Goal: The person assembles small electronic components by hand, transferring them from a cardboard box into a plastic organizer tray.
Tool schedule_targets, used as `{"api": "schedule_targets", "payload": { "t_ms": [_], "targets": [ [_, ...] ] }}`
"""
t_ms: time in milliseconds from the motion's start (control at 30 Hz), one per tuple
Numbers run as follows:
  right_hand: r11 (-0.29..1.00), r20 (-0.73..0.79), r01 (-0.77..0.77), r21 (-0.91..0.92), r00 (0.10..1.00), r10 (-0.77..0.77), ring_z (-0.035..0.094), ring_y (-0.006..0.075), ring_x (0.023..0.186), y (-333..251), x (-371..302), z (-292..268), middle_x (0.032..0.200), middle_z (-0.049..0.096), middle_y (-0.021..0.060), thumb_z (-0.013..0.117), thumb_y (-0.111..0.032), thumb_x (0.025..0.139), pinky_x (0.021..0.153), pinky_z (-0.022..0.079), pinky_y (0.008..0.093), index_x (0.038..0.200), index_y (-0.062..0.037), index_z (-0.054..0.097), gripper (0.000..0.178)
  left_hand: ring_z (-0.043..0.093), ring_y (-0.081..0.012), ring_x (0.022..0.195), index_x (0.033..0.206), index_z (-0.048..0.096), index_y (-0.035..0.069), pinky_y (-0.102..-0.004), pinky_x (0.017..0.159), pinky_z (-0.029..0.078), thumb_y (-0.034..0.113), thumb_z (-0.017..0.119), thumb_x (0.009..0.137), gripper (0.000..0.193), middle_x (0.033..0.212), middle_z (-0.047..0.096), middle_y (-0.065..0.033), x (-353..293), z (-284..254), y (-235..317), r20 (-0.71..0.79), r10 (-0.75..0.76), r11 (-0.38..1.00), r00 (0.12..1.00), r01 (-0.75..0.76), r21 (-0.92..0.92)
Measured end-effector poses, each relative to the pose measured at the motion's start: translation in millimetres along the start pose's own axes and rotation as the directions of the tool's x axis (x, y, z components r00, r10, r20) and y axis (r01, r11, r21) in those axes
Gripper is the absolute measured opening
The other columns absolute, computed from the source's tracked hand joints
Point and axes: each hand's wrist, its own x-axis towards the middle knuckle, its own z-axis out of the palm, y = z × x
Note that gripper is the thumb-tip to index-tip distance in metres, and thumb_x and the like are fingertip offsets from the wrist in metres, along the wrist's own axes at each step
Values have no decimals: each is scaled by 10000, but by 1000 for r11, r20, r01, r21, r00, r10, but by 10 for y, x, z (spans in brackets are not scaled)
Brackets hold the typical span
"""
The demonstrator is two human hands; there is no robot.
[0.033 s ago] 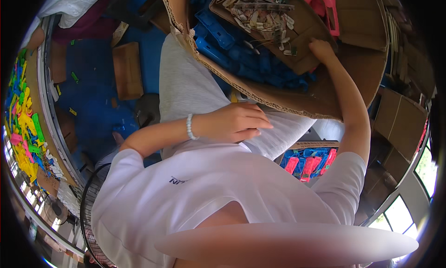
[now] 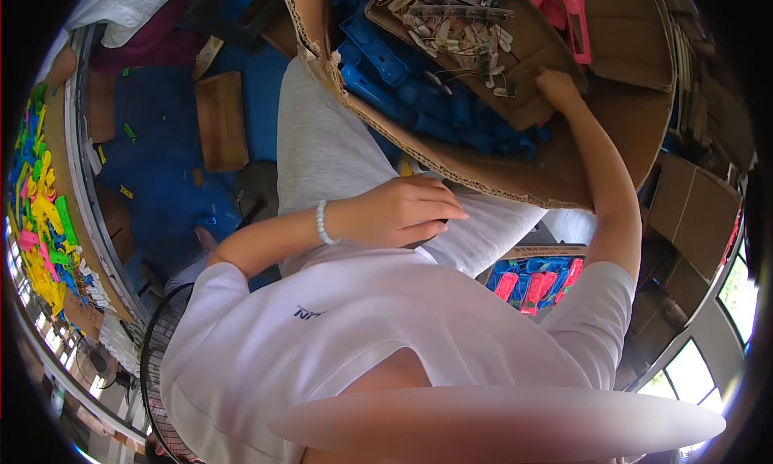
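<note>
Inside the far box (image 2: 499,171), the cardboard piece (image 2: 535,49) bearing wired boards (image 2: 463,14) looks light and bendable, its wires (image 2: 469,37) fragile, best held by its bare right end, where the right hand (image 2: 560,88) curls, though whether it or the bent left hand (image 2: 407,210) grasps anything I cannot tell.

Multicoloured plastic pieces (image 2: 47,230) lie heaped at left, near a black fan guard (image 2: 158,363).

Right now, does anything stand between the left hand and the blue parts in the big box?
Yes. The near wall of the big box stands between the left hand, which is outside it, and the blue parts. Inside, a cardboard piece also covers some of them on the far side.
</note>
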Motion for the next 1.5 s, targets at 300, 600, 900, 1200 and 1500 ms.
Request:
{"api": "schedule_targets", "payload": {
  "t_ms": [300, 600, 900, 1200, 1500],
  "targets": [
    [379, 57, -124, 917, 981, 184, 654, 187, 734, -231, -597, -1235, 882, 652, 102, 625, -111, 885, 693, 555, 317, 1010, -35, 679, 155, 658, -230, 816, 1126, 643, -12, -315, 733, 526, 0, 574, 881, 255, 1009, 668, -131, 135, -704, 424, -261, -88, 996, 961, 80, -42],
    [-289, -156, 255, 923, 933, 324, 677, 181, 854, -1003, -1544, -1992, 1008, 665, 149, 570, -80, 949, 773, 555, 265, 1165, 99, 607, 282, 643, -235, 778, 1077, 664, 2, -321, 689, 514, 61, 671, 840, 244, 929, 639, -101, 1164, -697, 163, -331, 360, 789, 872, -96, 607],
    [-106, -332, 425, 899, 819, 468, 689, 176, 799, -1418, -1882, -2041, 907, 705, 135, 611, -57, 929, 690, 516, 251, 1166, 55, 638, 263, 658, -225, 809, 1041, 701, 22, -306, 722, 525, 67, 704, 818, 227, 973, 655, -86, 1088, -564, 234, -305, 395, 815, 866, -177, 552],
    [73, -575, 650, 757, 608, 547, 637, 150, 734, -1546, -1760, -2129, 929, 671, 100, 635, 15, 892, 711, 519, 244, 1040, 84, 678, 168, 675, -224, 811, 1017, 701, 9, -303, 712, 539, 118, 716, 817, 229, 946, 674, -89, 1046, -756, 380, -247, 340, 872, 907, -207, 443],
    [-18, -482, 731, 682, 468, 740, 679, 180, 713, -1545, -1522, -2086, 858, 704, 138, 677, 16, 867, 671, 530, 232, 1012, 95, 679, 165, 642, -133, 770, 875, 699, -4, -266, 688, 501, 32, 742, 798, 95, 817, 682, -63, 1311, -875, 377, -395, 373, 926, 840, -310, 214]
  ]
}}
